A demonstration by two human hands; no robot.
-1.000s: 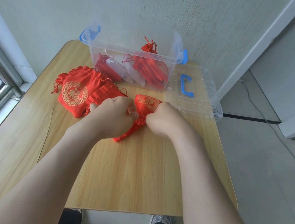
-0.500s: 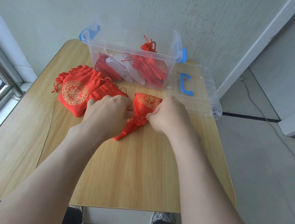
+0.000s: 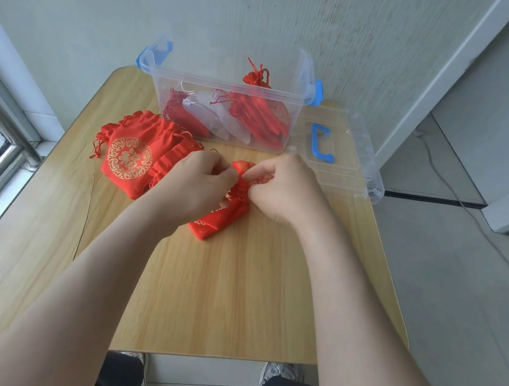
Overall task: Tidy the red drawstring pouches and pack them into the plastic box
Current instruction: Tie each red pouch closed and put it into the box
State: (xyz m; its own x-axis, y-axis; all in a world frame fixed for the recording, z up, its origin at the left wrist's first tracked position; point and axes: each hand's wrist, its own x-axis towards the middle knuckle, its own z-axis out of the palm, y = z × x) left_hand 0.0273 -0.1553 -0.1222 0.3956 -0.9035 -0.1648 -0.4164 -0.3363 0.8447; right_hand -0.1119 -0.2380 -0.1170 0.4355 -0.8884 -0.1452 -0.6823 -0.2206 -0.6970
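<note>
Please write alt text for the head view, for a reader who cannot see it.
The left hand and the right hand pinch a red drawstring pouch on a wooden table. A pile of pouches lies to its left; behind stands a clear plastic box with packed pouches, its lid beside it.

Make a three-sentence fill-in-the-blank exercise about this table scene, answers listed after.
The left hand and right hand both pinch one ____ pouch.
The clear lid lies to the ____ of the plastic box.
The lid's handle is coloured ____.
Missing words: red; right; blue.
</note>
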